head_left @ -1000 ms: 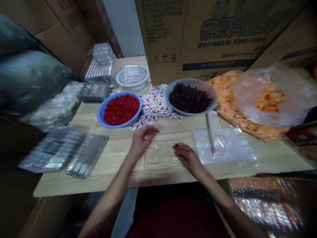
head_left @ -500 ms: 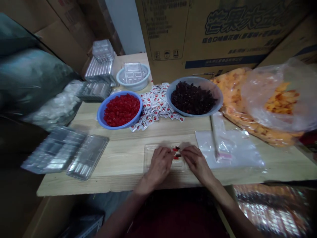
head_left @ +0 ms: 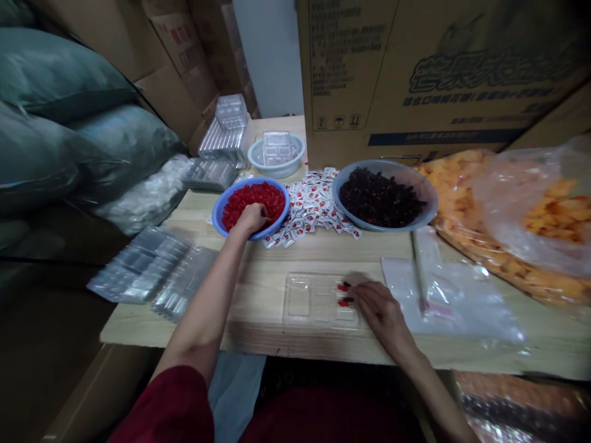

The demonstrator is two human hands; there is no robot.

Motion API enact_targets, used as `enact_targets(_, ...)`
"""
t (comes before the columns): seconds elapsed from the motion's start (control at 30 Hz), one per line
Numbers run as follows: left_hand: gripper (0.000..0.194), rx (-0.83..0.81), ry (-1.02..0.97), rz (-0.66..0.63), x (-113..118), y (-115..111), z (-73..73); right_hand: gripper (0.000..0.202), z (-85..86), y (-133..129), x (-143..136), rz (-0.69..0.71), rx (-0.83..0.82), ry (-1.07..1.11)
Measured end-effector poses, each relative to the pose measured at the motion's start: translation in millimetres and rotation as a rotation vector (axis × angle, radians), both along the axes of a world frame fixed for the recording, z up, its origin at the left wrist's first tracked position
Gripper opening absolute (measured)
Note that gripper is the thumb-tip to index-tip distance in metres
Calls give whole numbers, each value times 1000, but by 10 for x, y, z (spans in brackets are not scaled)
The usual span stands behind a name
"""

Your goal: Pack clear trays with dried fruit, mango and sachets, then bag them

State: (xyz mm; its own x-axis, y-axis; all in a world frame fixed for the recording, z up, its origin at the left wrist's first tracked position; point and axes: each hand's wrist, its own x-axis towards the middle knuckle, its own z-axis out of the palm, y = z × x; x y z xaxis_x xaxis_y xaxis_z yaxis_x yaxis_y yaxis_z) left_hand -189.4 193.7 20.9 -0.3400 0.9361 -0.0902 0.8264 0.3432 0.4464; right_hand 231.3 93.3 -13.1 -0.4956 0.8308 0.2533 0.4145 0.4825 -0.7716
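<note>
My left hand [head_left: 255,218] reaches into the blue bowl [head_left: 218,215], its curled fingers down among small red pieces [head_left: 241,200]; the fingertips are hidden. Below, on the table, lies a clear plastic tray [head_left: 299,300] with moulded compartments. At its right end are small red pieces [head_left: 343,303] and dark pieces [head_left: 347,284]. My right hand [head_left: 376,304] is over that end, with fingers pressed together beside these pieces. What it pinches, if anything, cannot be made out.
Small printed sachets [head_left: 310,200] lie between the blue bowl and a bowl of dark pieces [head_left: 341,209]. Clear trays [head_left: 138,264] are stacked at left. A clear plastic bag [head_left: 452,301] lies right of the tray, before a bag of orange pieces [head_left: 489,227]. A carton [head_left: 351,74] stands behind.
My left hand has left the tray and moved up and left into the bowl of red pieces. My right hand remains at the tray's right end. The view has shifted left.
</note>
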Motion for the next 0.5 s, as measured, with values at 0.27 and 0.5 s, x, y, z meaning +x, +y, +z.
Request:
enact_targets(0.27, 5, 176, -102, 91, -141, -300, -38, 24, -54, 17, 290, -65, -86, -16)
enact_targets(0.5, 31, 496, -447, 190, 15, -443, -30, 23, 1, 101, 133, -41, -84, 18)
